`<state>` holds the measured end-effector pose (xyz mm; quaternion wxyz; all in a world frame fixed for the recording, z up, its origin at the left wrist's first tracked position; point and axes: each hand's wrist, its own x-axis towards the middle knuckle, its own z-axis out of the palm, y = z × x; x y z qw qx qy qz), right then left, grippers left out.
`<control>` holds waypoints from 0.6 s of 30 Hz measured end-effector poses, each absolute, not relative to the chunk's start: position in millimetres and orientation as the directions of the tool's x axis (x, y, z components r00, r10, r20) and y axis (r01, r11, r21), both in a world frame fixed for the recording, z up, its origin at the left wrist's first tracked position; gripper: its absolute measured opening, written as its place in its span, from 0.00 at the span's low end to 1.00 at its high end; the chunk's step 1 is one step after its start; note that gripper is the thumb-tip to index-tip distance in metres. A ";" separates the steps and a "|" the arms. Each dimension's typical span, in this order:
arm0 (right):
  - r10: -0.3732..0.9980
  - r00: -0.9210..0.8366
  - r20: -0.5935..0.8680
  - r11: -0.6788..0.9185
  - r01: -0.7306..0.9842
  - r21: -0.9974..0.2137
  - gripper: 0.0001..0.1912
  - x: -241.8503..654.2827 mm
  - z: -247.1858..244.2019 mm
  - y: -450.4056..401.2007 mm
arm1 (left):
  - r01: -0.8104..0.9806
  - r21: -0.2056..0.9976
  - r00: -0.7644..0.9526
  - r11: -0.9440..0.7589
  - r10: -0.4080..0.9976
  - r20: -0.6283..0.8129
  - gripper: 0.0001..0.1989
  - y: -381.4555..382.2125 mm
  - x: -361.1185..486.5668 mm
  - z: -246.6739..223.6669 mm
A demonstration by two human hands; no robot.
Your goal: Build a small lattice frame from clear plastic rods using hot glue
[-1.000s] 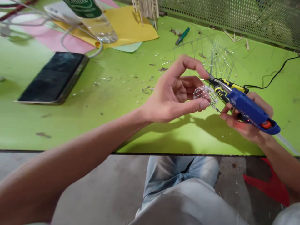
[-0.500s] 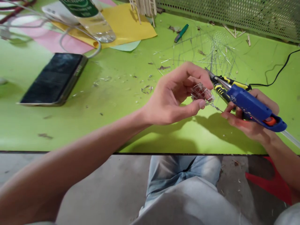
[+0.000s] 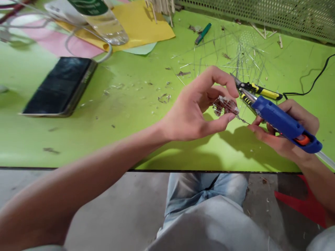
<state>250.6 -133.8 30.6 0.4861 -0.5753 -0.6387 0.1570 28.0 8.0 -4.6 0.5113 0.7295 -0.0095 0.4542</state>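
Left fingers [image 3: 221, 77] pinch one small cage [image 3: 225, 105] of thin sticks above the green table [image 3: 104, 146]; right fingers [image 3: 258, 129] curl around one blue plastic glue gun [image 3: 277, 120], its steel nozzle [image 3: 247, 96] just beside the cage.

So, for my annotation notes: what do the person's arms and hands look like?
The left hand and right hand are bare: no gloves, rings or watch show. Bare forearms run into pale grey sleeves; blue jeans show below.
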 end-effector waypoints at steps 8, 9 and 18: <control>0.941 0.161 0.299 0.193 0.469 -0.862 0.17 250.6 34.0 -133.6 | -0.405 0.748 0.678 -0.526 0.376 0.631 0.23 11.0 23.2 -13.1; 0.943 0.170 0.286 0.184 0.449 -0.874 0.17 250.9 32.7 -134.3 | -0.422 0.739 0.666 -0.524 0.374 0.646 0.24 10.9 23.5 -14.5; 0.935 0.291 0.201 0.036 0.487 -0.872 0.13 246.7 30.1 -141.6 | -0.360 0.807 0.565 -0.469 0.578 0.588 0.25 -6.9 28.8 -13.0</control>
